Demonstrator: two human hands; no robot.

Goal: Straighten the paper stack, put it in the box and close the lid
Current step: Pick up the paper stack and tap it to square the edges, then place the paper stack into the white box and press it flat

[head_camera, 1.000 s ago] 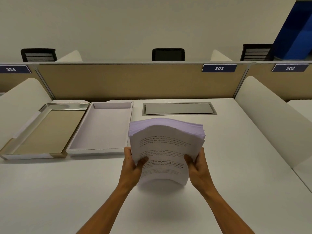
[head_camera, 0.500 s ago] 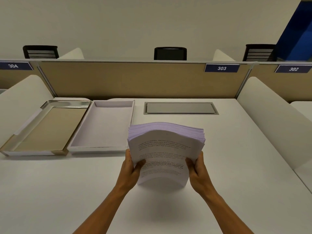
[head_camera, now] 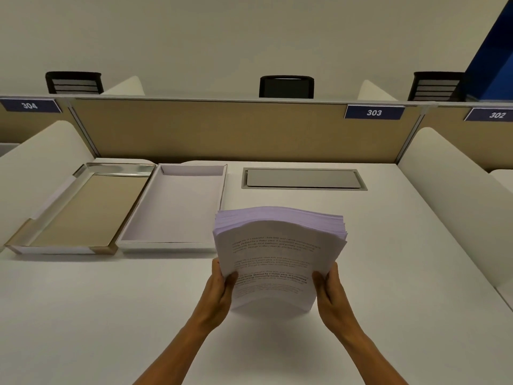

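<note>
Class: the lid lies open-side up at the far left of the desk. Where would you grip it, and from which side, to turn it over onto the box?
Probably grip the lid by its two long side walls, coming from above. It lies flat with its hollow up, so those raised walls give the fingers something to pinch. The box sits close against its right wall, so slide it left first.

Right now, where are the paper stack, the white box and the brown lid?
paper stack (head_camera: 277, 257): head view, on the printed front sheet.
white box (head_camera: 177, 207): head view, on its bare inside floor.
brown lid (head_camera: 88, 209): head view, on its tan inner panel.
</note>
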